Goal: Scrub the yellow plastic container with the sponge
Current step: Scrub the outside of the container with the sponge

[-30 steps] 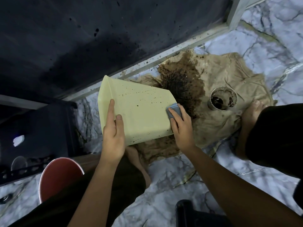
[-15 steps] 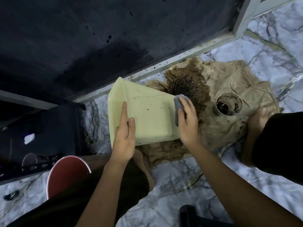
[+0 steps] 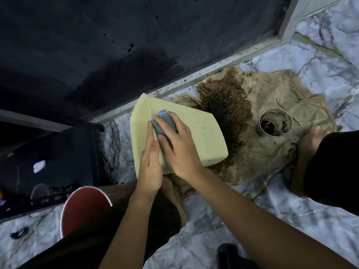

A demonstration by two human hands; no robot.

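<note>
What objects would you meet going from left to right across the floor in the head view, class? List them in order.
Black rack → red bucket → yellow plastic container → dirty cup on the stained cloth → bare foot.

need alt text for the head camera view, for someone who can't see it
A person's right hand presses a grey sponge on an overturned yellow plastic container, which the left hand steadies. It sits on a stained brown cloth on the marble floor, beside a dirty cup.
</note>
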